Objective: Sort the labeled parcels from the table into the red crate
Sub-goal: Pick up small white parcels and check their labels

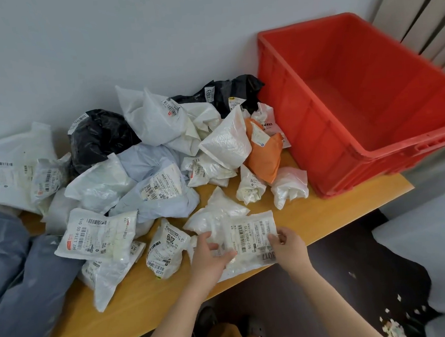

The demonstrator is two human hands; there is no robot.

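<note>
Grabbing first parcel [247, 239] off the worktop [324, 213] near edge: left hand [209, 256] curled on its left side, right hand [287, 245] pinching the right edge. Crate [319, 140] looks empty, up at 1 o'clock. Next, probably: lift clear, swing over rim, drop.

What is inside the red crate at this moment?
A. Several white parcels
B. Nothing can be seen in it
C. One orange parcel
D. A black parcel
B: the red crate shows only its bare floor and walls, while the parcels, such as the orange parcel, lie on the table.
</note>
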